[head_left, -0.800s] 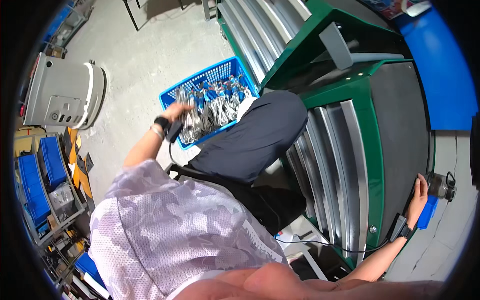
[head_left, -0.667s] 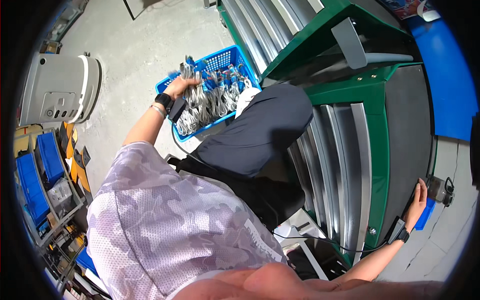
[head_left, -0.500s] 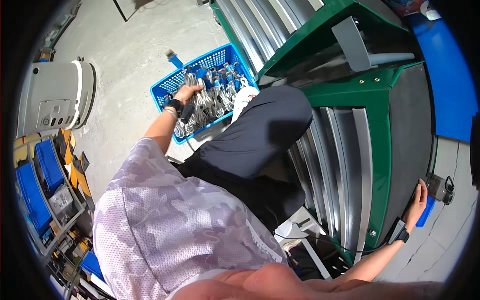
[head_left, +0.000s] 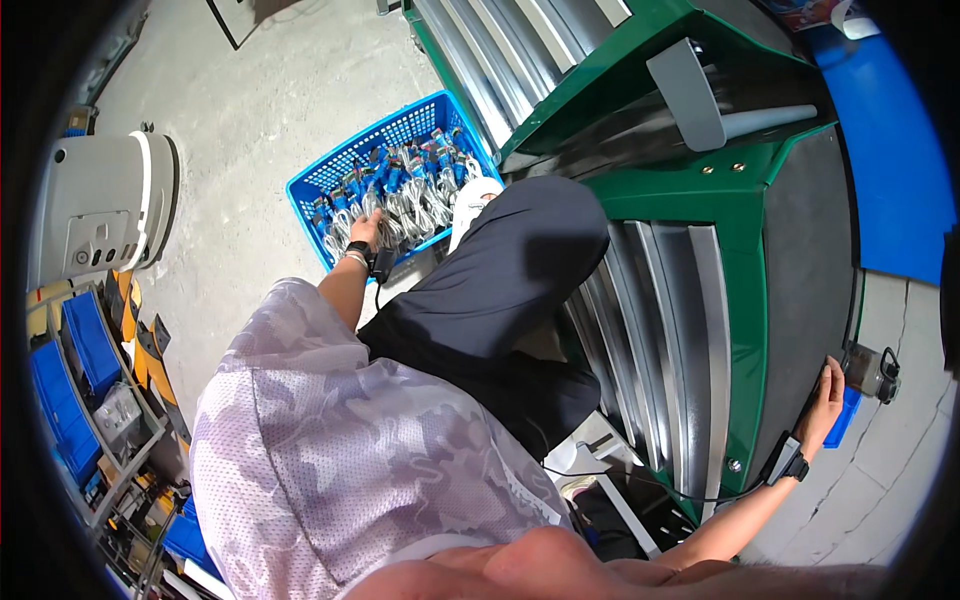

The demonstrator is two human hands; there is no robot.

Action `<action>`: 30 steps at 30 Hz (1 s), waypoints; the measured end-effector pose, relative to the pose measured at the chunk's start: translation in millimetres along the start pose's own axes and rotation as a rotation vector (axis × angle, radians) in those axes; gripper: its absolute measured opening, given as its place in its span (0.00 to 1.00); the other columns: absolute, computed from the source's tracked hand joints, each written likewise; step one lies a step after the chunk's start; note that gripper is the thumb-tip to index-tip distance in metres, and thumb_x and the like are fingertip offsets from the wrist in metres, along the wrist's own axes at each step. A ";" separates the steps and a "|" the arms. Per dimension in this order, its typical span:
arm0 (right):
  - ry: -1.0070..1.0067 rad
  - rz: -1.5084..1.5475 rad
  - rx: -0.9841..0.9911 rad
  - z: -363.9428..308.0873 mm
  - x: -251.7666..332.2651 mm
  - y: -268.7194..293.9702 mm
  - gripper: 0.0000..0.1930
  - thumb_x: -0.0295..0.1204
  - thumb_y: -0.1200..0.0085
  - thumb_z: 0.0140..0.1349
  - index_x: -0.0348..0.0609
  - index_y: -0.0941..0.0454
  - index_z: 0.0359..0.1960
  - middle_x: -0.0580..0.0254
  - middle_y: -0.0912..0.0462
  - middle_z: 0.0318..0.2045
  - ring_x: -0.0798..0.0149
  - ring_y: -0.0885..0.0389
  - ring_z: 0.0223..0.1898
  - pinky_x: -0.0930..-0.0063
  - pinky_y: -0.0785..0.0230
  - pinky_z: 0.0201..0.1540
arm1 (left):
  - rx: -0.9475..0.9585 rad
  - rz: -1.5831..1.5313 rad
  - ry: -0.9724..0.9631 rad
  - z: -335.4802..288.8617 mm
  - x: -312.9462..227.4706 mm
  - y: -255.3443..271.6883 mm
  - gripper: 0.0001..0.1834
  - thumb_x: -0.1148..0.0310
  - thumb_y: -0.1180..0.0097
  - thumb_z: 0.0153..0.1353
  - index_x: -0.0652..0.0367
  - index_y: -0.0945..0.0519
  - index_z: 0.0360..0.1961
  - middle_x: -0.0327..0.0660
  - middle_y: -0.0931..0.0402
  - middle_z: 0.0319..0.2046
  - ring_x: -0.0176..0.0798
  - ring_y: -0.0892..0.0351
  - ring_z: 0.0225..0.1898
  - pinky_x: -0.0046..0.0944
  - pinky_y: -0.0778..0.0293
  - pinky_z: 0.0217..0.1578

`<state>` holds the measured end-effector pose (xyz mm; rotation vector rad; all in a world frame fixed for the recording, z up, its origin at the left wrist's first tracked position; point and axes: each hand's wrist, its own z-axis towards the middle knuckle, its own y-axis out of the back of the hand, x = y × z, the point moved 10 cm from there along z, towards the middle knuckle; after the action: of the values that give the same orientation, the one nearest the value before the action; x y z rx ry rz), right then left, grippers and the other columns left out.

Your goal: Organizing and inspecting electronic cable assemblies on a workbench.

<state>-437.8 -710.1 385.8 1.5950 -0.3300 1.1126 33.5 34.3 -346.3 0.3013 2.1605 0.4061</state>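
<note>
A blue plastic basket (head_left: 313, 178) on the floor holds several coiled grey cables (head_left: 408, 200) with blue connectors. My left hand (head_left: 365, 231) is down at the basket's near side, touching the coils; its fingers are partly lost among them, so their grip does not show. My right hand (head_left: 826, 397) lies at the edge of the dark top (head_left: 815, 270) of a green cabinet, fingers stretched out and holding nothing. A clear bottle (head_left: 870, 371) stands just beyond its fingertips. Each wrist wears a dark band with a small device.
Green-framed units with metal slats (head_left: 670, 330) stand along my right side. One white shoe (head_left: 473, 208) is against the basket. Left are a pale plastic casing (head_left: 100, 205) and a rack with blue bins (head_left: 65, 405). A blue panel (head_left: 890, 150) lies far right.
My left hand has drawn back and lower at the basket. The cable connector that stuck up above the rim has come down among the others. My right hand stays at the cabinet edge.
</note>
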 end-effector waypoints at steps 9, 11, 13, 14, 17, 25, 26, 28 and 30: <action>0.168 -0.391 -0.063 -31.8 64.0 4.6 0.15 0.32 0.49 0.69 0.36 0.22 0.51 0.60 0.20 0.50 0.66 0.25 0.53 0.75 0.38 0.59 | 0.616 1.194 -0.872 -96.7 -89.5 -100.1 0.11 0.61 0.46 0.59 0.57 0.20 0.31 0.50 0.19 0.30 0.52 0.18 0.33 0.49 0.24 0.35; 0.165 -0.408 -0.093 -30.6 77.1 -6.3 0.15 0.31 0.47 0.66 0.36 0.21 0.50 0.59 0.19 0.49 0.67 0.24 0.52 0.74 0.36 0.57 | 0.601 1.144 -0.767 -86.0 -80.0 -95.0 0.17 0.58 0.57 0.65 0.56 0.19 0.32 0.54 0.19 0.33 0.57 0.19 0.37 0.53 0.25 0.38; 0.236 -0.402 -0.116 -22.5 81.7 -13.9 0.13 0.31 0.45 0.65 0.40 0.20 0.48 0.59 0.18 0.47 0.65 0.22 0.50 0.72 0.33 0.55 | 0.647 1.442 -0.844 -61.0 -57.8 -85.7 0.25 0.51 0.60 0.69 0.59 0.17 0.37 0.54 0.18 0.37 0.54 0.18 0.40 0.51 0.23 0.40; 0.230 -0.291 -0.146 -15.1 71.9 -8.0 0.13 0.32 0.45 0.65 0.40 0.19 0.48 0.58 0.18 0.46 0.64 0.22 0.51 0.71 0.32 0.54 | 0.635 1.435 -0.922 -43.1 -54.4 -68.5 0.25 0.51 0.60 0.69 0.59 0.17 0.37 0.54 0.18 0.37 0.54 0.18 0.40 0.51 0.23 0.40; 0.228 -0.075 -0.296 -28.8 74.2 9.0 0.12 0.31 0.45 0.66 0.40 0.20 0.48 0.63 0.18 0.42 0.70 0.21 0.41 0.75 0.28 0.46 | 0.186 0.926 -0.282 34.1 -78.0 2.3 0.30 0.49 0.35 0.49 0.60 0.19 0.48 0.54 0.20 0.48 0.57 0.21 0.50 0.50 0.25 0.49; 0.259 0.321 -0.570 -141.5 101.1 51.4 0.15 0.33 0.46 0.67 0.40 0.23 0.52 0.66 0.21 0.43 0.75 0.26 0.36 0.80 0.33 0.40 | 0.631 -0.030 -0.855 -132.5 -407.0 -73.4 0.14 0.73 0.47 0.67 0.66 0.23 0.52 0.44 0.21 0.46 0.37 0.22 0.46 0.34 0.26 0.48; 0.306 0.402 -0.387 -166.4 109.9 37.3 0.15 0.31 0.46 0.66 0.39 0.23 0.51 0.65 0.20 0.42 0.74 0.25 0.36 0.78 0.31 0.42 | 0.696 -0.043 -0.986 -193.4 -456.8 -76.1 0.14 0.72 0.48 0.69 0.67 0.24 0.52 0.45 0.21 0.47 0.37 0.22 0.47 0.35 0.26 0.49; 0.320 0.455 -0.068 -221.6 109.4 16.0 0.15 0.29 0.44 0.65 0.35 0.24 0.51 0.62 0.20 0.41 0.71 0.24 0.38 0.76 0.30 0.44 | 0.677 0.083 -1.207 -299.2 -528.6 -64.8 0.15 0.73 0.49 0.69 0.68 0.25 0.54 0.45 0.22 0.48 0.37 0.23 0.48 0.37 0.29 0.53; 0.295 0.507 0.187 -272.1 84.1 -5.6 0.17 0.29 0.42 0.62 0.33 0.25 0.51 0.57 0.20 0.44 0.67 0.22 0.41 0.72 0.29 0.47 | 0.673 0.079 -1.319 -364.0 -570.4 -48.8 0.14 0.74 0.52 0.70 0.68 0.24 0.53 0.45 0.21 0.48 0.37 0.23 0.48 0.36 0.29 0.53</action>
<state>-521.0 -442.1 434.7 1.5176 -0.4570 1.7900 60.7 -279.2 254.7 0.7614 0.9008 -0.4350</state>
